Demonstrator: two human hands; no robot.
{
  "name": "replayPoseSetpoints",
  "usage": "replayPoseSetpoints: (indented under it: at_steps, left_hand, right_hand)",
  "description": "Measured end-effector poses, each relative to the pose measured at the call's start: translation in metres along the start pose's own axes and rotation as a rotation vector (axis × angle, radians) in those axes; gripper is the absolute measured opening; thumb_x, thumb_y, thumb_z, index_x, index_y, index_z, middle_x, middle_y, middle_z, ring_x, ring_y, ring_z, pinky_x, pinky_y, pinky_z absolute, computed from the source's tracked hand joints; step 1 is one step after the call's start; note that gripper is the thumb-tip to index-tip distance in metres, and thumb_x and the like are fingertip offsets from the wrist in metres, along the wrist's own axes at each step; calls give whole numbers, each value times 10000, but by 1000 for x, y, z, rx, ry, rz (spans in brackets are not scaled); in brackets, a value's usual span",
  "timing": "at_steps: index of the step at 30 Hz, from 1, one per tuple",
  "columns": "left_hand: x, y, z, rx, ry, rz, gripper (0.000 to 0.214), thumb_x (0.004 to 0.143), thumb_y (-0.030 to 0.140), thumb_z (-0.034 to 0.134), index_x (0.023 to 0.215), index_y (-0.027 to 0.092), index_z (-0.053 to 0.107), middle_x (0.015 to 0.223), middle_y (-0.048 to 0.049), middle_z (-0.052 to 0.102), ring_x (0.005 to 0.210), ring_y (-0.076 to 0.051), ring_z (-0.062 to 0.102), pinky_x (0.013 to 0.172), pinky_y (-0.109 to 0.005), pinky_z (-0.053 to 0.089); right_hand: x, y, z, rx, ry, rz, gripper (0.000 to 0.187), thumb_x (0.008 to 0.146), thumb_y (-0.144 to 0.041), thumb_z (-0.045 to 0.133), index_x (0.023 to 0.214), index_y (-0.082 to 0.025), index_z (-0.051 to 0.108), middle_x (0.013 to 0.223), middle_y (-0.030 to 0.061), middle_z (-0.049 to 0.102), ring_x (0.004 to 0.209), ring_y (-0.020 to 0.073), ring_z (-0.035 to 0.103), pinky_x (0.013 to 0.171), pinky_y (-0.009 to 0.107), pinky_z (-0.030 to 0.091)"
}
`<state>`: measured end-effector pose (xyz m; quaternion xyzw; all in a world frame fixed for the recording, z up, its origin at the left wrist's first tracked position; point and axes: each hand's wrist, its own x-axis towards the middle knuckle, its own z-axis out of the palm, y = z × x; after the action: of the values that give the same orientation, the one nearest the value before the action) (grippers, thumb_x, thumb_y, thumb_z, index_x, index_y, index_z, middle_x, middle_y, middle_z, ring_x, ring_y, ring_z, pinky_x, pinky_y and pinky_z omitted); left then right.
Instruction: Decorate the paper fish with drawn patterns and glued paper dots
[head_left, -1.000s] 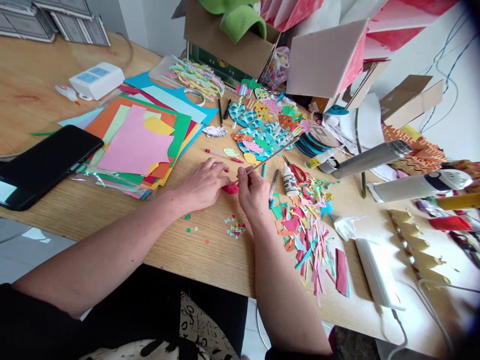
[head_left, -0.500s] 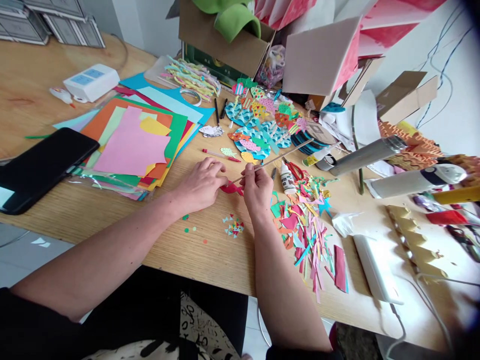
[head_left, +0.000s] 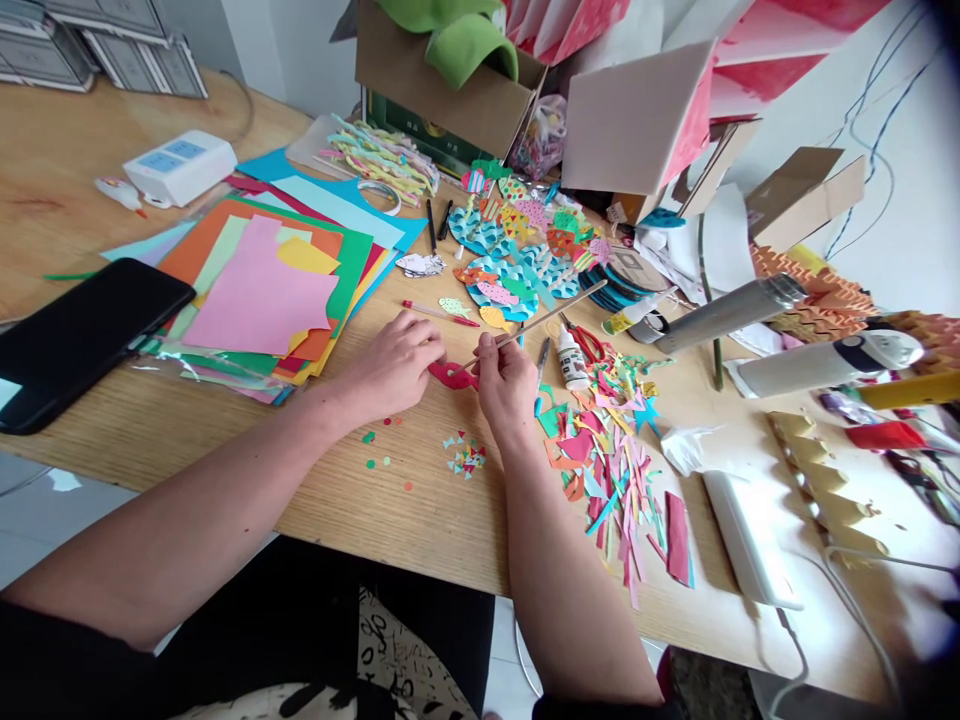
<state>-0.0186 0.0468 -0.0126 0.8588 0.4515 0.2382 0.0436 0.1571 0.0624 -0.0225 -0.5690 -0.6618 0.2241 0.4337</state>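
My right hand [head_left: 506, 383] pinches a thin wooden stick [head_left: 544, 322], whose tip points down-left towards a curled red paper piece [head_left: 453, 375]. My left hand [head_left: 394, 365] has its fingertips on that red paper, which lies between both hands, close to the tabletop. Just beyond my hands lie a red-capped pen [head_left: 441, 313] and a small paper fish [head_left: 455, 307]. Tiny multicoloured paper bits [head_left: 466, 458] sit below them, near my right wrist.
On the wooden table [head_left: 105, 130], a coloured paper stack [head_left: 259, 290] and black phone [head_left: 82, 340] lie left. Blue wave cutouts with paper fish [head_left: 499, 290] lie ahead. Glue [head_left: 574, 358], red-handled scissors [head_left: 586, 343] and paper scraps [head_left: 607, 460] lie right.
The red paper shows more fully between my hands, and the stick's tip has shifted left. The camera view has drifted slightly.
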Motion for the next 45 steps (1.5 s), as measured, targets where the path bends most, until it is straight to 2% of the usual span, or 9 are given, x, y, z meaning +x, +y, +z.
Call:
replayPoseSetpoints:
  at_steps: [4, 11, 22, 25, 28, 31, 37, 40, 45]
  left_hand:
    - [-1, -4, -1, 7, -66, 21, 238, 778, 13, 494, 836, 129, 693, 996, -118, 661, 1011, -281, 504, 942, -451, 493]
    - [-2, -2, -3, 27, -137, -10, 245, 798, 27, 489, 880, 110, 704, 1000, -122, 668, 1030, -275, 499, 957, -425, 483]
    - [-3, -3, -2, 9, -135, -19, 261, 795, 52, 506, 915, 124, 726, 1001, -128, 669, 1051, -281, 505, 958, -439, 474]
    - [-3, -2, -4, 7, -154, -26, 259, 805, 56, 510, 939, 131, 720, 1002, -115, 666, 1052, -271, 511, 964, -412, 459]
    - [-3, -2, -5, -35, -156, -34, 268, 805, 32, 504, 938, 141, 709, 969, -92, 674, 1027, -258, 518, 943, -393, 458]
    - [-2, -4, -6, -113, -117, -68, 281, 787, -4, 507, 916, 149, 703, 947, -78, 687, 1021, -243, 532, 923, -371, 467]
    - [0, -8, -8, -279, 74, -191, 325, 753, -30, 505, 909, 179, 698, 977, -46, 710, 1073, -228, 573, 988, -415, 464]
    - [2, -10, -11, -440, 178, -277, 250, 787, 38, 549, 931, 187, 690, 1005, -40, 717, 1042, -211, 611, 967, -404, 484]
    - [4, -14, -15, -825, 272, -415, 146, 829, 253, 625, 935, 159, 663, 976, -65, 714, 847, -167, 648, 784, -320, 529]
  right_hand:
    - [-1, 2, 1, 13, 12, 13, 400, 948, -520, 458, 716, -205, 544, 567, -23, 570, 491, 120, 510, 504, 249, 332]
    - [0, 7, 2, 126, 21, 28, 428, 941, -568, 458, 746, -201, 558, 577, -24, 558, 499, 117, 502, 494, 249, 349]
    - [-1, -2, -4, 206, 78, 102, 449, 909, -595, 510, 739, -185, 576, 563, -27, 571, 494, 111, 543, 502, 241, 427]
    - [-4, -9, -8, 274, 102, 67, 430, 895, -586, 546, 731, -188, 566, 548, -42, 549, 456, 98, 516, 447, 223, 395]
    - [-9, -16, -12, 354, 92, -35, 397, 915, -543, 548, 729, -193, 569, 550, -47, 540, 447, 89, 512, 428, 214, 384]
    - [-16, -24, -14, 406, 34, -124, 355, 938, -476, 551, 723, -195, 580, 569, -40, 551, 457, 88, 518, 434, 219, 398]
    - [-27, -33, -11, 443, -254, -151, 357, 940, -452, 556, 706, -188, 603, 641, -14, 573, 520, 98, 546, 471, 235, 443]
    - [-28, -32, -9, 448, -314, -144, 357, 940, -459, 555, 723, -183, 622, 641, -12, 578, 523, 98, 544, 472, 232, 446]
    - [-30, -34, -6, 412, -373, -135, 369, 942, -463, 554, 719, -178, 627, 668, 4, 612, 528, 98, 553, 477, 227, 457]
